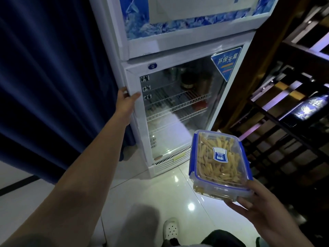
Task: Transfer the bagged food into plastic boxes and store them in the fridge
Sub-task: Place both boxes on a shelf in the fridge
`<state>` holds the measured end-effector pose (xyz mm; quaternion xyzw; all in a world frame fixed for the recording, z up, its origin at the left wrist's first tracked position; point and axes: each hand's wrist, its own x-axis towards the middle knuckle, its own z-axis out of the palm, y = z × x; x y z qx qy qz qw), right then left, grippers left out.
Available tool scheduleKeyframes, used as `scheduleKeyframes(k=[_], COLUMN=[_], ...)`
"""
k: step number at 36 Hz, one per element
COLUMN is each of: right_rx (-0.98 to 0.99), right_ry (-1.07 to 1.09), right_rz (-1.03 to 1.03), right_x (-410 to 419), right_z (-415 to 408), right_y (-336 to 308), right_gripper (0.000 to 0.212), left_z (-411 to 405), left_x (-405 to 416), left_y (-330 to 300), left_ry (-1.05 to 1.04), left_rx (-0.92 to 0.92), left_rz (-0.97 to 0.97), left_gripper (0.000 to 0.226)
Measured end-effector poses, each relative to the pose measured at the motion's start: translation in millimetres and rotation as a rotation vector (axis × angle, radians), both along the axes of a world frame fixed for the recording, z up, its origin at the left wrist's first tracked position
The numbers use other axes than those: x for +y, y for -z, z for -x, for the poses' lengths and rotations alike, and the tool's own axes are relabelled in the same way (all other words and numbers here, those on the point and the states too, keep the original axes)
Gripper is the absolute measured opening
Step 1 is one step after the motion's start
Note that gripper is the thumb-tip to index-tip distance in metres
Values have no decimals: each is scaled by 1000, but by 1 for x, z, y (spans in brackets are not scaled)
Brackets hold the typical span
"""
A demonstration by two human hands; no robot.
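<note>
R hand (258, 209) holds a clear plastic box (219, 165) w/ blue clip-lock lid from its near end, fingers under the base, thumb curled over the near rim. Box sits in the air, lower right of view, in front of the fridge (178, 50) & above the glossy white tile floor (142, 193). Long axis runs near-to-far, far end aimed at the fridge's lower grille, lid up, tilted a bit toward the camera. Inside: pale yellow stick-shaped food (216, 168), filling most of it; blue label in lid centre.

L hand (127, 98), arm stretched out, grips the left edge of the glass door (178, 107) – thumb on the front frame, fingers wrapped round the side. Door looks closed. Wire shelves (178, 104) & dim jars behind the glass. Dark blue curtain (53, 77) left of fridge, dark wood rack (284, 113) right. White clog (170, 229) at bottom.
</note>
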<state>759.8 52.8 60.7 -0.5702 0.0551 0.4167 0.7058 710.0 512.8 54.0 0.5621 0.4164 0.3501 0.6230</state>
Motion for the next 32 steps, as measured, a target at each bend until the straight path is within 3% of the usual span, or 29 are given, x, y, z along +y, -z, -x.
scheduleKeyframes(k=[6, 16, 22, 26, 32], right_rx=[26, -24, -52, -56, -65], right_ry=[38, 65, 119, 175, 271], right_rz=[6, -22, -17, -9, 7], right_x=[-4, -67, -137, -192, -265], right_z=[-18, -53, -59, -57, -55], right_y=[5, 12, 4, 0, 3], right_gripper=[35, 57, 54, 54, 38], left_z=[14, 48, 14, -24, -89], left_x=[-44, -212, -288, -340, -410], left_y=[3, 17, 13, 13, 18], left_ry=[-22, 91, 321, 465, 625], left_rx=[-11, -22, 118, 94, 41], left_rz=[-34, -112, -159, -212, -189], left_gripper=[41, 45, 56, 44, 55])
